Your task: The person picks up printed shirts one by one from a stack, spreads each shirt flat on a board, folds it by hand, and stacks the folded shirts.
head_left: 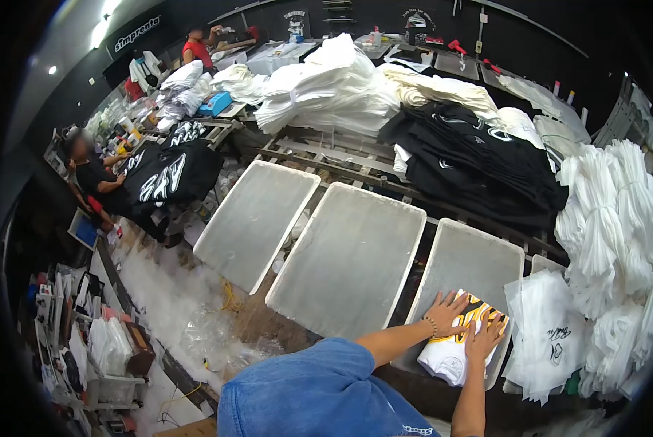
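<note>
A folded white T-shirt (443, 363) with a yellow and black print lies on the rightmost of the large grey boards (463, 255). My left hand (446, 313), with a bracelet at the wrist, rests flat on the printed part, fingers stretched out. Close beside it, my right hand (484, 339) is also spread flat on the print, near the shirt's right edge. Clear plastic bags (543, 328), the top one with black lettering, lie just right of the shirt.
Two more grey boards (348, 255) (261, 218) stretch to the left. Beyond them are piles of black garments (479, 167) and white garments (326, 91). Bundled plastic bags (603, 211) hang at the right. One person (97, 175) stands at the left by black shirts; another (197, 49) is farther back.
</note>
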{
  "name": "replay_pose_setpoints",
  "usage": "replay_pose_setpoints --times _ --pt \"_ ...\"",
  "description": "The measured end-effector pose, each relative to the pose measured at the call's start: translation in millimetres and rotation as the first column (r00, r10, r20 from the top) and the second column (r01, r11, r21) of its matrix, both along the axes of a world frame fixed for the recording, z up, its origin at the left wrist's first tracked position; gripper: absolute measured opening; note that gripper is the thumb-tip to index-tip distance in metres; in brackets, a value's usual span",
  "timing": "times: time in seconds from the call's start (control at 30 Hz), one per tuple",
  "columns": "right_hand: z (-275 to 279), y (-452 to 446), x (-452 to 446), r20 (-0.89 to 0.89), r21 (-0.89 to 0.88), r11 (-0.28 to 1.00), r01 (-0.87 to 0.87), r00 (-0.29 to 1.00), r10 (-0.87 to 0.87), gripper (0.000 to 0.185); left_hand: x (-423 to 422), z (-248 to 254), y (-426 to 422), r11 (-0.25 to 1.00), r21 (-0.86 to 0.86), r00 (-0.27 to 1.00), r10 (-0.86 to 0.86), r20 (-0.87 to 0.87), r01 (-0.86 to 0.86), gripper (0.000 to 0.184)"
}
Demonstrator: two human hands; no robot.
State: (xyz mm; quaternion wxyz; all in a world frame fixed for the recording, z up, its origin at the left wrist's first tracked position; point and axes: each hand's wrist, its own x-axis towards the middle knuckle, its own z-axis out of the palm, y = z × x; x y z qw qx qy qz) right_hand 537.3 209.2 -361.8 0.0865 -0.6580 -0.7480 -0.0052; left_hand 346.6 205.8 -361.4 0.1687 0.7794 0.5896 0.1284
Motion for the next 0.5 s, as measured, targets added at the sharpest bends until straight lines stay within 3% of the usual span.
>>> replay_pose_setpoints --times 0.07,0.3,0.37,0.43,0.47,0.5 --pt "21 -1 -8 0.002 -0.126 0.988 0.089 0.996 -0.090 0.068 -6 -3 -3 1.000 0.007 0.999 0.018 -0.040 -0.018 0.092" --pt "29 -7 -4 -0.034 -0.165 0.985 0.055 0.998 -0.062 0.085 -60 10 -65 0.987 -0.133 0.995 0.078 -0.057 -0.085 0.079" --pt "29 -27 -6 0.014 -0.215 0.974 0.076 0.997 -0.075 0.091 -92 -3 -108 0.988 0.143 0.993 -0.066 0.099 0.051 0.066" --pt "35 -64 -10 0.040 -0.302 0.939 0.164 0.986 -0.160 0.091 -136 -2 -155 0.995 -0.011 0.903 -0.090 0.420 0.104 0.050" --pt "35 -68 -24 0.048 -0.370 0.896 0.244 0.969 -0.244 0.090 -158 33 -188 1.000 0.020 0.891 -0.021 0.454 0.014 0.038" --pt "27 -70 -23 0.011 -0.338 0.910 0.240 0.968 -0.251 0.089 -186 25 -206 0.999 0.041 0.898 -0.025 0.440 0.008 0.038"
